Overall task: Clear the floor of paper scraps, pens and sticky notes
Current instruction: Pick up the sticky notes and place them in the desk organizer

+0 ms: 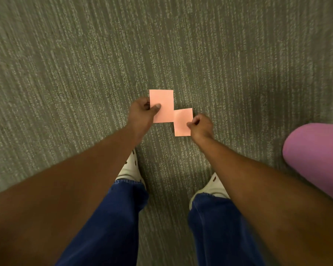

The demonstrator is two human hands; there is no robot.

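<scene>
Grey-green ribbed carpet (65, 73) fills the head view. Above it, the left hand (140, 112) pinches one pink sticky note (161, 104) by thumb and fingers; the right hand (201, 125) pinches a second pink sticky note (182, 121), their corners overlapping. White shoes (128, 167) stand below.

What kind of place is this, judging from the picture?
Probably an office or classroom: grey ribbed carpet covers the floor, and each hand pinches a pink sticky note, left hand, right hand.

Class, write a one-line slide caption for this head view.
Standing on carpet, left hand and right hand each pinch a pink note.
</scene>
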